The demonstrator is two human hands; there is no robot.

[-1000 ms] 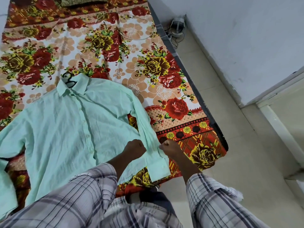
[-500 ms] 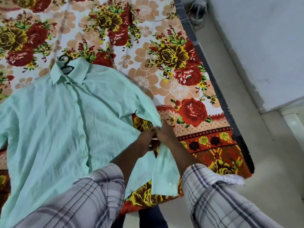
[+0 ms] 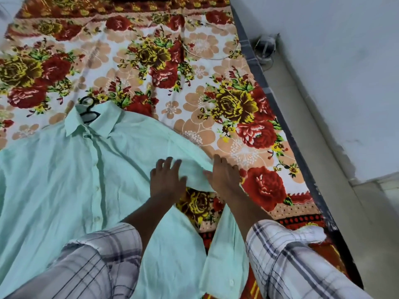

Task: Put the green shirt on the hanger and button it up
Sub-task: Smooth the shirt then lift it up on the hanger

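Hanger (image 3: pixel 87 108) inside green shirt (image 3: pixel 54 180) collar; left hand (image 3: pixel 167 180), right hand (image 3: pixel 223 178) flat on shirt sleeve, fingers straight, holding nothing.

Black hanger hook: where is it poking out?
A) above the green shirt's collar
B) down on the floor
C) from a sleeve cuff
A: the black hanger hook sticks out just above the collar of the light green button-up shirt, which lies on the flowery bedsheet.
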